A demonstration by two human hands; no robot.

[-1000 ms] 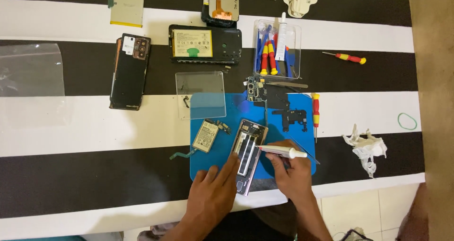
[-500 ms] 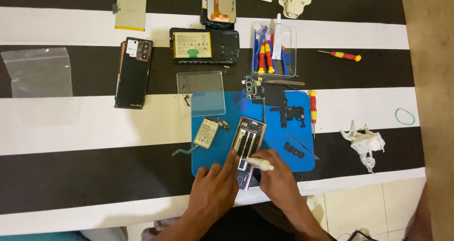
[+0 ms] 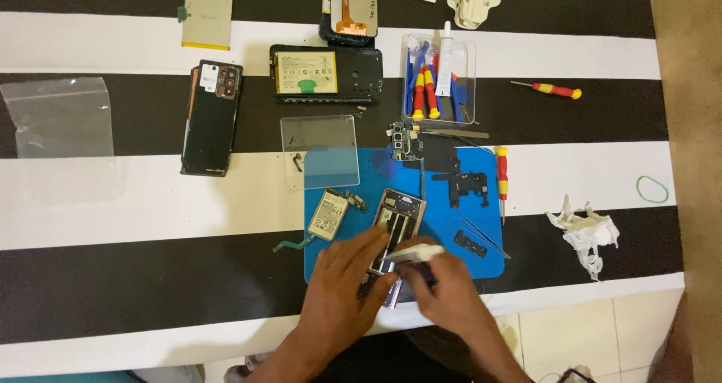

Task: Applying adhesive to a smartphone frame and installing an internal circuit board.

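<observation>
Black-and-white striped cloth covers the table, with a blue mat at its near edge. Left hand presses flat, fingers spread, on the opened phone frame, whose long axis runs away from the wrists. Just right, touching it, the right hand pinches a white tool lying crosswise over the frame's lower half.

Clear plastic bag far left; yellow label on black phone frame.
</observation>
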